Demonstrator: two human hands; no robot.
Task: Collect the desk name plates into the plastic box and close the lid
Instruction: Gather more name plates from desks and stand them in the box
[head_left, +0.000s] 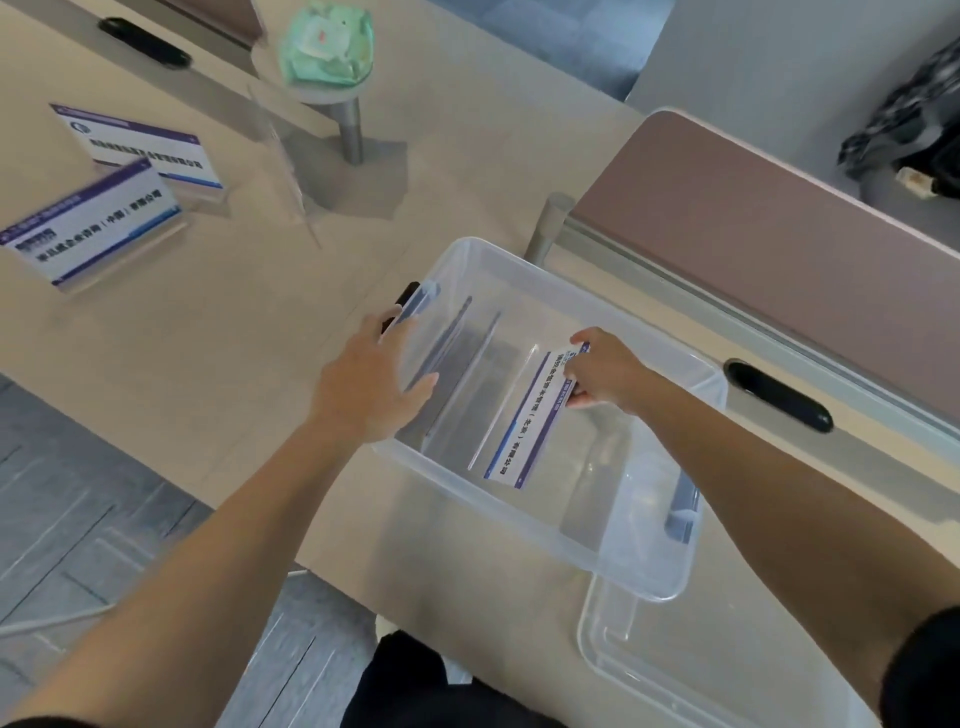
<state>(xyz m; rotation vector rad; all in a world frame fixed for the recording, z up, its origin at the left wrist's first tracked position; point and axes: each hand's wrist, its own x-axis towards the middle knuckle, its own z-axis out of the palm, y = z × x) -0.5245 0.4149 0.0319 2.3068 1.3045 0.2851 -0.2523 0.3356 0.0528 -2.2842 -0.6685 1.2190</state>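
A clear plastic box (613, 566) stands on the beige desk in front of me. My right hand (605, 371) is inside it, shut on a white and purple name plate (524, 426) held upright. Other clear plates (457, 358) stand on edge in the box's left part. My left hand (371, 384) rests on the box's left rim with fingers spread, holding nothing. Two more name plates lie on the desk at far left, one (91, 228) nearer and one (143, 148) behind it. The clear lid (691, 670) lies flat at the bottom right, partly under the box.
A small round stand with a green packet (327, 47) rises at the back of the desk. A pinkish divider panel (769, 244) runs along the right. Black cable grommets (779, 397) sit in the desk. The desk edge and grey floor (78, 509) are at lower left.
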